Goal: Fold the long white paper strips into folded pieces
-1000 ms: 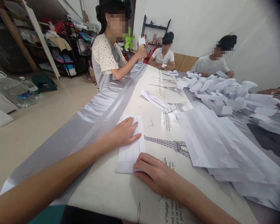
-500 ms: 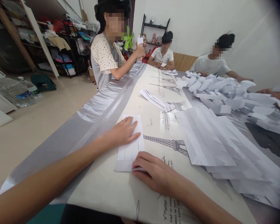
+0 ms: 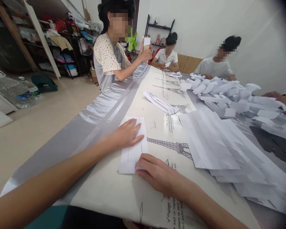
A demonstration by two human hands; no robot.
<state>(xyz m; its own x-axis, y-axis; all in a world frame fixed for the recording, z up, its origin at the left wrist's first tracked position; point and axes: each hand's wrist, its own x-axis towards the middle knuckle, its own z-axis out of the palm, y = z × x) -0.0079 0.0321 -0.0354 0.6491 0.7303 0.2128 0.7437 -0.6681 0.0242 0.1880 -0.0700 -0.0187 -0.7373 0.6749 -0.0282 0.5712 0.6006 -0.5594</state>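
Note:
A white folded paper strip (image 3: 131,157), with long crease or edge lines running down it, lies lengthwise on the table before me. My left hand (image 3: 127,133) rests flat on its upper part, fingers spread and pressing it down. At the strip's lower right corner, my right hand (image 3: 154,173) is closed with curled fingers gripping the paper's edge; the thumb is mostly hidden. Farther up the table sits a small stack of folded paper strips (image 3: 160,103), apart from both hands.
Overlapping large white paper sheets (image 3: 212,146) cover the table's right side, with a heap of folded papers (image 3: 228,92) behind. The tablecloth (image 3: 105,190) has tower prints. A person (image 3: 109,60) at the left edge holds up a paper piece; other people sit at the far side.
The paper's lower end now lies flatter under my right fingers, and both hands have barely moved. Across the table, one co-worker's outstretched arm has drawn back from the paper heap.

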